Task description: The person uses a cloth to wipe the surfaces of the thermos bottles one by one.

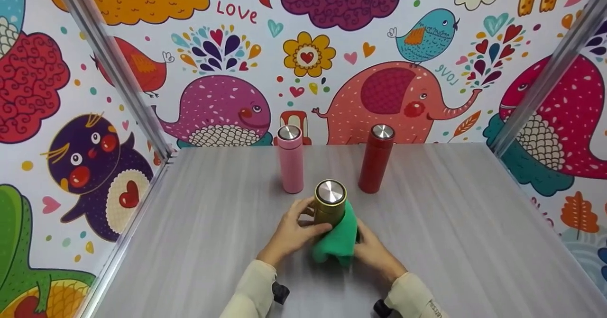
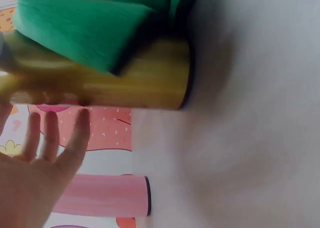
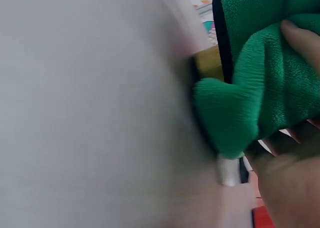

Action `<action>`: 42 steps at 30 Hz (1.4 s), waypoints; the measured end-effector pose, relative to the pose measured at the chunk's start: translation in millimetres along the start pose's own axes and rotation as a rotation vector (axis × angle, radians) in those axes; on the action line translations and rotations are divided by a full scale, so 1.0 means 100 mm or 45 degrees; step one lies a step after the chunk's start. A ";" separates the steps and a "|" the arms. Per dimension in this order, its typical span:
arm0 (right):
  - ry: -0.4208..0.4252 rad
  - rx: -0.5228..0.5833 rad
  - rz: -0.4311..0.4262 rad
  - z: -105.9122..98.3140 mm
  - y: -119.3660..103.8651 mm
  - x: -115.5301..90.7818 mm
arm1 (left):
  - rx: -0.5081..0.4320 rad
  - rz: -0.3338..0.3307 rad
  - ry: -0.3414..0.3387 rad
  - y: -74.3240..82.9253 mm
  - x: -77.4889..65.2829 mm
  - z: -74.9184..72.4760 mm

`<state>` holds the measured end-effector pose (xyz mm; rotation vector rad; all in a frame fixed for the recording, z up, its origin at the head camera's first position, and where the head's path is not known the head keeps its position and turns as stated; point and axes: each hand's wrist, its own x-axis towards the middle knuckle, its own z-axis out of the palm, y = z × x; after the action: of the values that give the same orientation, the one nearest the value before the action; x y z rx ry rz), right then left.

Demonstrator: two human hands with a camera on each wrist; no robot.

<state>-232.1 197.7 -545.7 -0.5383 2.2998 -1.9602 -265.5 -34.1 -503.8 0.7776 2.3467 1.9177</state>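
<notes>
A gold thermos bottle (image 1: 327, 213) with a shiny steel-topped lid stands roughly upright in front of me. My left hand (image 1: 295, 230) holds its left side, thumb in front and fingers behind. The fingertips (image 2: 82, 119) meet the gold wall in the left wrist view. A green cloth (image 1: 337, 240) with a dark edge is wrapped over the bottle's right and front side. My right hand (image 1: 374, 251) grips that cloth against the bottle, its thumb (image 3: 302, 40) lying on the folds. Whether the bottle's base touches the table cannot be made out.
Behind the gold bottle stand a pink thermos bottle (image 1: 291, 161) to the left and a red thermos bottle (image 1: 377, 161) to the right. All are on a grey wood-grain table (image 1: 204, 213). Cartoon-printed walls (image 1: 303, 100) with metal corner posts (image 1: 118, 67) enclose it.
</notes>
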 end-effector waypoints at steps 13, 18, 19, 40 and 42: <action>0.129 -0.032 -0.364 -0.19 -0.80 0.19 | -0.003 -0.049 -0.102 -0.04 -0.07 -0.10; 0.093 -0.055 -0.373 -0.17 -0.82 0.20 | 0.078 -0.086 -0.156 -0.06 -0.13 -0.16; 0.075 -0.052 -0.354 -0.16 -0.79 0.20 | 0.074 -0.091 -0.157 -0.06 -0.14 -0.16; -0.194 -0.151 -0.010 0.04 0.12 0.08 | -0.033 -0.070 0.081 -0.03 -0.21 0.01; -0.173 -0.134 0.000 0.03 0.06 0.10 | -0.047 -0.060 0.109 -0.03 -0.21 -0.01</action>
<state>-241.7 193.0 -550.7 -0.6578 2.3282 -1.7508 -248.2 -43.0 -512.4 0.6440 2.3469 2.0072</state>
